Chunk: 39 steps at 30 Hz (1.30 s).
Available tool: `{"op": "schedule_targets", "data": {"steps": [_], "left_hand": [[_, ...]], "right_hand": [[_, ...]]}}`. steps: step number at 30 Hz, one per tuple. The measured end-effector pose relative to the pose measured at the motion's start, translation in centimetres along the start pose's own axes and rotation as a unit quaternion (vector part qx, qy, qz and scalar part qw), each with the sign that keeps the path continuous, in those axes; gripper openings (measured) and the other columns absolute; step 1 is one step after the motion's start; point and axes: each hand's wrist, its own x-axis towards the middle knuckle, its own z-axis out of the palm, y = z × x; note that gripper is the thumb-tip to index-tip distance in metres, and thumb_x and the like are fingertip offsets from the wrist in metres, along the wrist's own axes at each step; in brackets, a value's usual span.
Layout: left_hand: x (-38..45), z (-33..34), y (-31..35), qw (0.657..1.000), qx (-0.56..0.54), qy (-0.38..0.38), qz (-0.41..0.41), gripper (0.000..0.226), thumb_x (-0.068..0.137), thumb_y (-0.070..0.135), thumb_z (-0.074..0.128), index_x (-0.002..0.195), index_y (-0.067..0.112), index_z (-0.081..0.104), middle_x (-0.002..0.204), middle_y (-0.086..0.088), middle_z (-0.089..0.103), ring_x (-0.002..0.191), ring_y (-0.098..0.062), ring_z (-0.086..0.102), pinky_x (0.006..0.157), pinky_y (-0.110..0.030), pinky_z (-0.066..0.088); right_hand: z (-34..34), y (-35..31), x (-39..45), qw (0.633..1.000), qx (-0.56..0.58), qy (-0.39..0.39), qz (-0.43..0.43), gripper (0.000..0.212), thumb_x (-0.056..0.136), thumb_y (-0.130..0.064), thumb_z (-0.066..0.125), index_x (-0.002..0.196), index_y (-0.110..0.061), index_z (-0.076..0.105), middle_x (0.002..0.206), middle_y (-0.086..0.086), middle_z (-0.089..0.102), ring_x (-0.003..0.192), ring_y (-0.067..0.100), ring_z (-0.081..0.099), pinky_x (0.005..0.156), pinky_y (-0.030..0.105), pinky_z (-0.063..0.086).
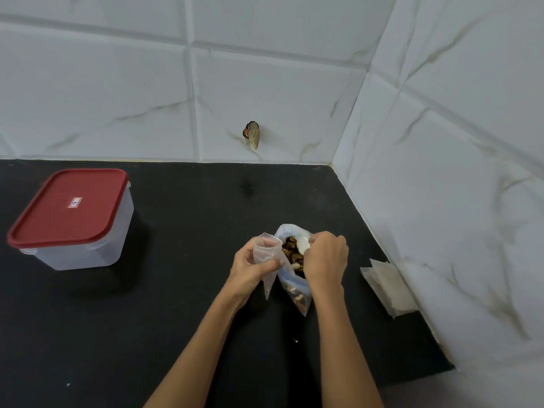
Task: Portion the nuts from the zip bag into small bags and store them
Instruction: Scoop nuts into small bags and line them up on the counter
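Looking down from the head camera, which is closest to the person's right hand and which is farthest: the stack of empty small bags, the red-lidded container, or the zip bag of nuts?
From the right hand:
1. Zip bag of nuts, touching it, just left.
2. Stack of empty small bags, to its right by the wall.
3. Red-lidded container, far left.

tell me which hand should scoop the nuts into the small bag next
Right. The right hand is already at the zip bag mouth over the nuts, while the left hand holds the small bag open beside it.

Soft, even indoor light, perhaps from above and slightly right, dim on the black surface, faint shadow beside the red-lidded container, tile lines bowed at the edges, slightly soft detail, no harsh glare
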Motion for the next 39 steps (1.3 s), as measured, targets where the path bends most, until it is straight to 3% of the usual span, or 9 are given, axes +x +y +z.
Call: {"op": "schedule_targets", "data": {"steps": [3, 8, 13, 17, 21, 25, 30, 33, 39], "left_hand": [[0.1, -0.5, 0.0, 1.000, 0.002, 0.020, -0.014, 0.025, 0.075, -0.002, 0.074, 0.094, 0.011, 0.064, 0.101, 0.000, 0.061, 0.095, -0.019, 0.060, 0.076, -0.029, 0.051], [0.2, 0.1, 0.4, 0.998, -0.020, -0.005, -0.054, 0.030, 0.065, 0.008, 0.078, 0.092, 0.017, 0.068, 0.096, 0.001, 0.065, 0.090, -0.017, 0.064, 0.077, -0.031, 0.053], [0.2, 0.3, 0.4, 0.994, -0.071, 0.026, -0.084, 0.042, 0.069, 0.002, 0.078, 0.107, 0.010, 0.065, 0.109, -0.009, 0.065, 0.098, -0.022, 0.066, 0.075, -0.032, 0.055], [0.2, 0.1, 0.4, 0.991, -0.084, 0.045, -0.096, 0.032, 0.075, -0.002, 0.072, 0.104, 0.008, 0.063, 0.099, -0.012, 0.067, 0.091, -0.022, 0.068, 0.075, -0.035, 0.054], [0.3, 0.2, 0.6, 0.993, -0.075, 0.031, -0.088, 0.031, 0.076, -0.001, 0.071, 0.105, 0.005, 0.063, 0.097, -0.013, 0.066, 0.089, -0.022, 0.068, 0.072, -0.033, 0.055], [0.0, 0.5, 0.8, 0.994, -0.069, 0.023, -0.080, 0.031, 0.075, -0.003, 0.071, 0.104, 0.006, 0.064, 0.097, -0.011, 0.066, 0.086, -0.017, 0.068, 0.072, -0.029, 0.055], [-0.3, 0.1, 1.0, 0.993, -0.072, 0.017, -0.093, 0.046, 0.070, 0.002, 0.077, 0.113, 0.004, 0.062, 0.112, -0.017, 0.064, 0.098, -0.023, 0.066, 0.075, -0.030, 0.054], [-0.3, 0.0, 1.1, 0.994, -0.049, 0.016, -0.096, 0.040, 0.071, 0.000, 0.076, 0.108, 0.007, 0.063, 0.113, -0.014, 0.065, 0.102, -0.024, 0.065, 0.079, -0.032, 0.055], [-0.1, 0.0, 1.7, 0.996, 0.066, 0.026, -0.061, 0.044, 0.061, 0.013, 0.084, 0.102, 0.012, 0.067, 0.107, 0.004, 0.067, 0.104, -0.020, 0.065, 0.090, -0.040, 0.055]], "right_hand": [[-0.4, 0.4, 0.6, 1.000, -0.020, 0.010, -0.011, 0.023, 0.087, -0.010, 0.064, 0.110, -0.009, 0.065, 0.102, 0.007, 0.063, 0.096, 0.019, 0.051, 0.084, 0.034, 0.050], [0.5, -0.1, 0.9, 0.999, -0.037, -0.001, -0.029, 0.013, 0.091, -0.011, 0.059, 0.103, -0.011, 0.065, 0.093, 0.004, 0.061, 0.092, 0.017, 0.051, 0.083, 0.033, 0.049], [0.1, 0.5, 1.9, 0.996, 0.010, -0.082, 0.013, 0.017, 0.088, -0.010, 0.062, 0.105, -0.009, 0.063, 0.099, 0.008, 0.063, 0.093, 0.020, 0.059, 0.083, 0.034, 0.054], [0.1, 0.9, 1.8, 0.995, -0.019, -0.095, 0.021, 0.011, 0.090, -0.011, 0.059, 0.100, -0.006, 0.058, 0.096, 0.009, 0.062, 0.093, 0.022, 0.060, 0.084, 0.035, 0.053], [1.9, 0.6, 1.6, 0.994, 0.055, -0.084, 0.043, 0.016, 0.090, -0.010, 0.057, 0.105, -0.007, 0.063, 0.099, 0.008, 0.065, 0.091, 0.021, 0.061, 0.079, 0.033, 0.053], [2.0, 0.7, 2.1, 0.973, 0.145, -0.145, 0.107, 0.015, 0.091, -0.012, 0.053, 0.101, -0.004, 0.060, 0.092, 0.008, 0.061, 0.082, 0.019, 0.059, 0.063, 0.028, 0.045], [1.0, 1.7, 2.7, 0.934, 0.213, -0.208, 0.198, 0.020, 0.086, -0.010, 0.060, 0.106, -0.006, 0.060, 0.099, 0.010, 0.062, 0.087, 0.020, 0.061, 0.061, 0.029, 0.046], [0.8, 2.3, 2.8, 0.919, 0.228, -0.232, 0.223, 0.026, 0.082, -0.005, 0.063, 0.108, -0.004, 0.063, 0.100, 0.011, 0.063, 0.088, 0.021, 0.060, 0.059, 0.029, 0.041], [0.6, 2.6, 2.8, 0.907, 0.266, -0.226, 0.236, 0.010, 0.083, -0.005, 0.062, 0.093, -0.006, 0.064, 0.089, 0.008, 0.062, 0.079, 0.017, 0.058, 0.062, 0.029, 0.044]]}}
